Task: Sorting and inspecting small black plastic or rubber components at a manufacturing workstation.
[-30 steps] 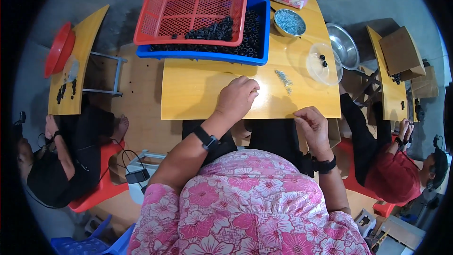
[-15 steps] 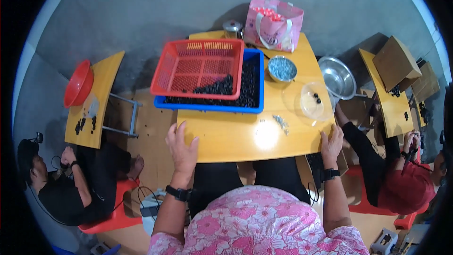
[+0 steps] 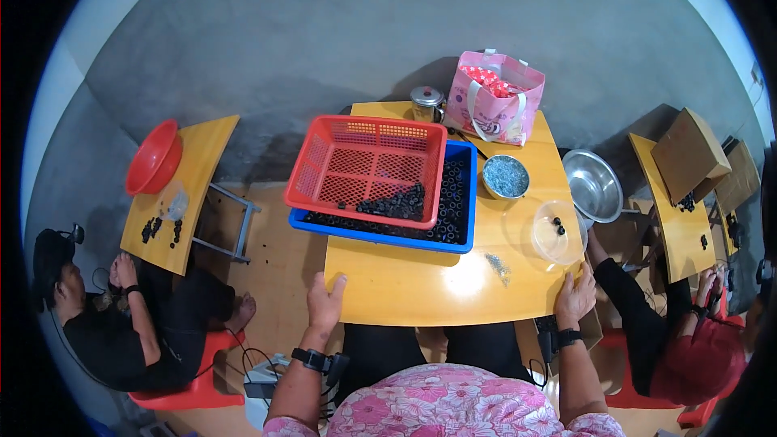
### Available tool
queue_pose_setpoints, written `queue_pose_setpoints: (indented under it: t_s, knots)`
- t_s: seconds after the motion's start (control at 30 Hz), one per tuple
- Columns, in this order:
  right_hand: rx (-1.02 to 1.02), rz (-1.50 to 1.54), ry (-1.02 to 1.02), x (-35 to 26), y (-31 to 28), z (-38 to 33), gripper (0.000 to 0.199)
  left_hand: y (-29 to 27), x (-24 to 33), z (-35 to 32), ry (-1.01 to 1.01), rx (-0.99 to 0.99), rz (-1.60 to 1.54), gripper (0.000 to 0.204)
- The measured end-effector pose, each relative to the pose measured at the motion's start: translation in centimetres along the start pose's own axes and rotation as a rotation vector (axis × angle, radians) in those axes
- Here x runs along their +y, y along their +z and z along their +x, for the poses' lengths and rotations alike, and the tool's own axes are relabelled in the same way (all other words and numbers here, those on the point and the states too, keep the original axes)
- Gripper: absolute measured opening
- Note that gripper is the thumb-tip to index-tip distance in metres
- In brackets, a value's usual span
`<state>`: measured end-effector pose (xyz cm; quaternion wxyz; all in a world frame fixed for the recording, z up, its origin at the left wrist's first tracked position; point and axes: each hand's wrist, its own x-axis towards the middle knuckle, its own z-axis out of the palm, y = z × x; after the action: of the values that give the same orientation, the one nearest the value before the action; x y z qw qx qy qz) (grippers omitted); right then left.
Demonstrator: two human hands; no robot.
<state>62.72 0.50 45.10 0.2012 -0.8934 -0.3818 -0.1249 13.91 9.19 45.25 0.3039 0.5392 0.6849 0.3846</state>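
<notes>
My left hand (image 3: 325, 301) is at the near left corner of the yellow table (image 3: 388, 295), thumb apart from the fingers, with nothing seen in it. At the near right corner, my right hand (image 3: 575, 298) rests against the edge with its fingers spread; it holds nothing either. A red plastic basket (image 3: 356, 163) with small black rings (image 3: 405, 204) heaped in its near right part sits tilted on a blue tray (image 3: 459, 222), which holds more black rings. Nearest to my right hand is a clear plastic bowl (image 3: 558, 244) with a few black pieces. Small silvery pieces (image 3: 498, 269) lie loose on the tabletop.
A metal bowl of silvery pieces (image 3: 506, 177), a lidded metal cup (image 3: 426, 103) and a pink bag (image 3: 495, 101) stand farther back. Right of the table is a large steel basin (image 3: 592, 186). Co-workers sit at side tables (image 3: 190, 186) on both sides.
The view has tilted up, so the table and everything on it appear lower. My hands stay at the table's near corners; the left hand's fingers now look closer together.
</notes>
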Motion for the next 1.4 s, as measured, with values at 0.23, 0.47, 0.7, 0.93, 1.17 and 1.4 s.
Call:
queue_pose_setpoints:
  t_s: [0.23, 0.47, 0.7, 0.93, 1.17, 1.4]
  knots:
    - [0.036, 0.122, -0.04, 0.0, -0.4, -0.3, 0.045, -0.2, 0.4, 0.3, -0.042, -0.017, 0.032, 0.03]
    - [0.046, 0.071, -0.042, -0.1, 0.1, -0.9, 0.042, -0.3, 0.4, 1.0, -0.009, -0.024, 0.027, 0.028]
    - [0.025, 0.077, 0.001, -0.9, -0.1, -1.1, 0.04, -0.2, 0.1, 1.9, 0.019, -0.043, -0.017, 0.023]
    - [0.001, 0.119, 0.0, -0.6, -0.3, -1.3, 0.038, -0.4, -0.4, 1.8, 0.089, -0.052, 0.069, 0.023]
    - [0.013, 0.149, -0.009, 0.0, 0.3, -1.0, 0.037, -0.4, 1.3, 1.0, 0.002, -0.067, 0.027, 0.025]
    - [-0.023, 0.131, 0.02, -1.0, -0.1, 0.0, 0.034, -0.3, 1.0, 2.3, 0.041, -0.049, 0.031, 0.027]
